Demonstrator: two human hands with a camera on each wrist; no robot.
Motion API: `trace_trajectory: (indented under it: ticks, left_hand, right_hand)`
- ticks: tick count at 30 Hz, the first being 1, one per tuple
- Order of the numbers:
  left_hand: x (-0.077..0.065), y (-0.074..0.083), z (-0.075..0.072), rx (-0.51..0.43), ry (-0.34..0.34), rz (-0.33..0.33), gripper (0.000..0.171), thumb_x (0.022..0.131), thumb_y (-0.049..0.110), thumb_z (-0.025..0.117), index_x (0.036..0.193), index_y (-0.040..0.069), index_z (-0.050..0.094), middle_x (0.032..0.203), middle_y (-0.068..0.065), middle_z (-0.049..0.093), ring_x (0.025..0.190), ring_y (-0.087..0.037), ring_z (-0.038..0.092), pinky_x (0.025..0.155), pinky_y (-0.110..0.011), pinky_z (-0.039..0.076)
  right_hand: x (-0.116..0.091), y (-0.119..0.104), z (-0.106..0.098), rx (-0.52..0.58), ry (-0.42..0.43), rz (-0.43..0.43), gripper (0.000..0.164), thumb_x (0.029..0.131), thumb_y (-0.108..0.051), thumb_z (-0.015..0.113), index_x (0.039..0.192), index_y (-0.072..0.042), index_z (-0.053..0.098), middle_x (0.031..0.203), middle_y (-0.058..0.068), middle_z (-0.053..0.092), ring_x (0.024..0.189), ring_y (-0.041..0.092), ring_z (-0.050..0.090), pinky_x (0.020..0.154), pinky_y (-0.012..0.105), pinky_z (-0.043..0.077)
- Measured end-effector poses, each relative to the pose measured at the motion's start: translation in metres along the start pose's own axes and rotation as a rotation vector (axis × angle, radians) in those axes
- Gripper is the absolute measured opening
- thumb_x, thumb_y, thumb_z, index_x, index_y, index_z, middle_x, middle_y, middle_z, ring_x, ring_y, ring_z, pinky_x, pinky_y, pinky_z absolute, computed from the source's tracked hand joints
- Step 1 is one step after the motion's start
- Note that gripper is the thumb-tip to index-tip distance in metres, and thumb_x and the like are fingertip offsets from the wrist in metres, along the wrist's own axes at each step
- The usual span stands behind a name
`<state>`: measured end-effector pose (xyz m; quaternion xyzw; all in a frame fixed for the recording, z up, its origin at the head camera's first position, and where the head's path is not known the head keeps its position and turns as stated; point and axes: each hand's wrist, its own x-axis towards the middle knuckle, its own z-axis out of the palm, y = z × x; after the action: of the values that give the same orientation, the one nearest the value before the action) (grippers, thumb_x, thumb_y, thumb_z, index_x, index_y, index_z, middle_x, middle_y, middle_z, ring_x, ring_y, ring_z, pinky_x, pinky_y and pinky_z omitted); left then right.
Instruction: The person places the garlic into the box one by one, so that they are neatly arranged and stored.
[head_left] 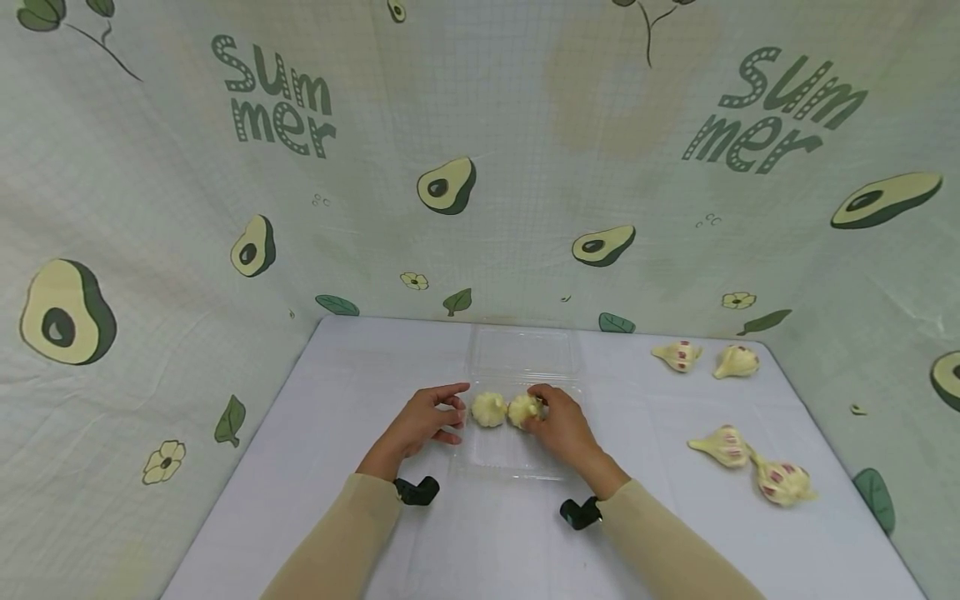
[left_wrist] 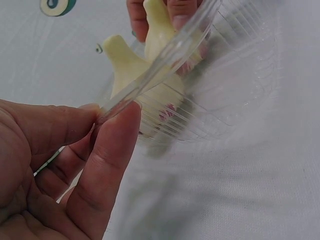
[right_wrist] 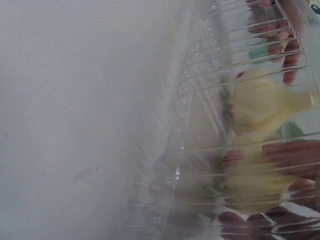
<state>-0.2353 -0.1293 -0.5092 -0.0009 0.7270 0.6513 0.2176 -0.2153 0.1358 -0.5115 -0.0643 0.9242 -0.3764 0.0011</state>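
Two hands are in use. By the left hand point(head_left: 431, 417), partly curled, the clear box point(head_left: 487, 458) is pinched at its rim between thumb and finger, probably so the light plastic is kept from sliding. Just right of that hand, one garlic bulb point(head_left: 489, 410) is seated in the box, neck up, ungripped. Beyond both hands, the lid point(head_left: 525, 350) is laid back, presumably so access is left free. A second bulb point(head_left: 523, 408), also in the box, is gripped by the right hand point(head_left: 561, 423), fingers bent round it; likely held from its right side so its neighbour isn't knocked. Well right of that hand, two farther bulbs point(head_left: 678, 356) and two nearer bulbs point(head_left: 783, 482) are spread, seemingly for easy picking. Counted: six bulbs (two boxed, four loose), one box, one lid.
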Motion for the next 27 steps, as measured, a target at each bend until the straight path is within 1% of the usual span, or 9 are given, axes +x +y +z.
trace_trajectory:
  ticks: [5, 7, 10, 14, 21, 27]
  left_hand:
    - [0.001, -0.001, 0.000, 0.005, 0.000, -0.001, 0.062, 0.097, -0.008, 0.067, 0.155, 0.011, 0.055, 0.114, -0.011, 0.059, 0.085, -0.019, 0.066, 0.065, -0.033, 0.067]
    - [0.001, -0.001, -0.001, 0.008, 0.001, -0.002, 0.062, 0.097, -0.008, 0.067, 0.155, 0.012, 0.055, 0.114, -0.011, 0.059, 0.085, -0.019, 0.066, 0.065, -0.033, 0.067]
    - [0.001, -0.002, -0.001, 0.010, 0.003, -0.001, 0.061, 0.098, -0.007, 0.067, 0.155, 0.012, 0.055, 0.115, -0.011, 0.060, 0.086, -0.019, 0.066, 0.065, -0.033, 0.067]
    - [0.001, -0.003, -0.001, 0.007, 0.003, 0.000, 0.061, 0.098, -0.007, 0.067, 0.155, 0.011, 0.055, 0.116, -0.012, 0.059, 0.086, -0.019, 0.066, 0.065, -0.033, 0.067]
    - [0.002, -0.003, -0.001, 0.007, 0.005, -0.004, 0.061, 0.098, -0.007, 0.067, 0.154, 0.012, 0.056, 0.116, -0.011, 0.059, 0.087, -0.019, 0.066, 0.066, -0.034, 0.067]
    - [0.002, -0.003, 0.000, 0.016, 0.005, -0.004, 0.061, 0.098, -0.006, 0.068, 0.155, 0.013, 0.055, 0.116, -0.011, 0.059, 0.087, -0.019, 0.066, 0.067, -0.034, 0.067]
  right_hand:
    - [-0.001, 0.001, -0.002, 0.011, 0.003, -0.007, 0.053, 0.088, -0.008, 0.083, 0.137, -0.001, 0.064, 0.139, 0.025, 0.064, 0.130, 0.043, 0.059, 0.108, 0.059, 0.052]
    - [-0.001, 0.001, -0.003, 0.012, 0.002, -0.005, 0.055, 0.087, -0.009, 0.083, 0.138, -0.002, 0.063, 0.139, 0.025, 0.063, 0.129, 0.043, 0.060, 0.106, 0.059, 0.053]
    - [-0.003, 0.000, -0.007, 0.007, -0.002, -0.005, 0.057, 0.088, -0.011, 0.083, 0.140, -0.003, 0.062, 0.140, 0.024, 0.062, 0.127, 0.042, 0.060, 0.101, 0.058, 0.056]
    - [-0.006, -0.005, -0.013, 0.020, -0.015, -0.005, 0.060, 0.089, -0.013, 0.084, 0.143, -0.004, 0.059, 0.144, 0.022, 0.060, 0.125, 0.041, 0.062, 0.098, 0.053, 0.059]
    - [-0.018, -0.008, -0.029, 0.077, -0.048, -0.030, 0.064, 0.092, -0.014, 0.082, 0.148, -0.002, 0.054, 0.148, 0.024, 0.056, 0.129, 0.043, 0.060, 0.100, 0.051, 0.061]
    - [-0.029, -0.002, -0.049, 0.092, -0.021, -0.044, 0.063, 0.095, -0.015, 0.080, 0.150, -0.004, 0.052, 0.149, 0.023, 0.054, 0.129, 0.045, 0.062, 0.101, 0.049, 0.061]
